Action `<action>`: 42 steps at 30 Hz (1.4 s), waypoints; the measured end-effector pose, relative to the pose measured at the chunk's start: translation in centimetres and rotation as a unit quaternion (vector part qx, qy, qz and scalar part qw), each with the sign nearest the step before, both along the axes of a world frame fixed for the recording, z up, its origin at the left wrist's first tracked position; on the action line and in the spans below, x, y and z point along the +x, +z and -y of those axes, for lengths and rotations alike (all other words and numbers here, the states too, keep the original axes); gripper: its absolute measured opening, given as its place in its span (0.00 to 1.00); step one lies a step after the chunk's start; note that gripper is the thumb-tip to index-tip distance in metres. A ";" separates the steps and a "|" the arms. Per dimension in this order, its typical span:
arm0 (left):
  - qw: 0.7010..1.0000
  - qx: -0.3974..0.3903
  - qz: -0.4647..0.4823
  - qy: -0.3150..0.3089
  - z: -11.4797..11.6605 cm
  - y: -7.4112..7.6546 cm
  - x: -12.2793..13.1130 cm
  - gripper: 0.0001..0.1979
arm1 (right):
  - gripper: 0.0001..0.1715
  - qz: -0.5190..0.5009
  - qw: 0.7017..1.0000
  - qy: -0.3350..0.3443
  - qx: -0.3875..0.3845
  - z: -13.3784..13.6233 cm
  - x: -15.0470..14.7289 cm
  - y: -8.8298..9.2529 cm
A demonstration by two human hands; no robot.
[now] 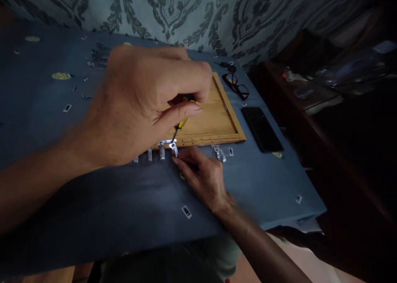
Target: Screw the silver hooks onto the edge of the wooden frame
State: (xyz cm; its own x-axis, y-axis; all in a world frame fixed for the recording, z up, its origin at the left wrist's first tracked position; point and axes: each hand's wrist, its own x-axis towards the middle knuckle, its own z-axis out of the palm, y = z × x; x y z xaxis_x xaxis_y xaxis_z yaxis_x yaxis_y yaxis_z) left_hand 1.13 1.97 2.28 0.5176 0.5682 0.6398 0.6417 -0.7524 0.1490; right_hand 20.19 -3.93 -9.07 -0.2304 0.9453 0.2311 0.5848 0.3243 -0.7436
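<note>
on the cloth-covered desk (263, 188), the left hand (136, 93) grips a yellow screwdriver (182, 123), its tip on a metal hook (174, 148) whose end the right hand (206, 177) pinches, at the near edge of a framed wooden board (214, 117). to the left sit three other hooks (161, 151), fastened or not i can't tell. rightward, small holes (192, 143) run bare towards another metal piece (217, 151); i'd call the row part-filled.

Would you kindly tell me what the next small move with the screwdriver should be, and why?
I would probably turn the screwdriver slightly with the left hand, since its tip is down at the metal hook on the wooden frame's near edge, and the right hand's fingertips are at that hook's lower end, seemingly steadying it.
</note>
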 end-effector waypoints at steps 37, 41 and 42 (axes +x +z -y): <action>0.998 -0.058 -0.013 -0.018 0.0 0.7 -0.4 0.07 | 0.04 -0.005 1.000 0.002 0.000 0.1 0.0 0.1; 0.999 -0.048 -0.013 -0.016 0.1 0.7 -0.4 0.07 | 0.04 -0.009 1.000 0.005 0.012 0.1 -0.1 0.1; 0.999 -0.046 -0.013 -0.019 0.1 0.7 -0.4 0.07 | 0.04 -0.011 1.000 0.007 0.016 0.1 -0.1 0.1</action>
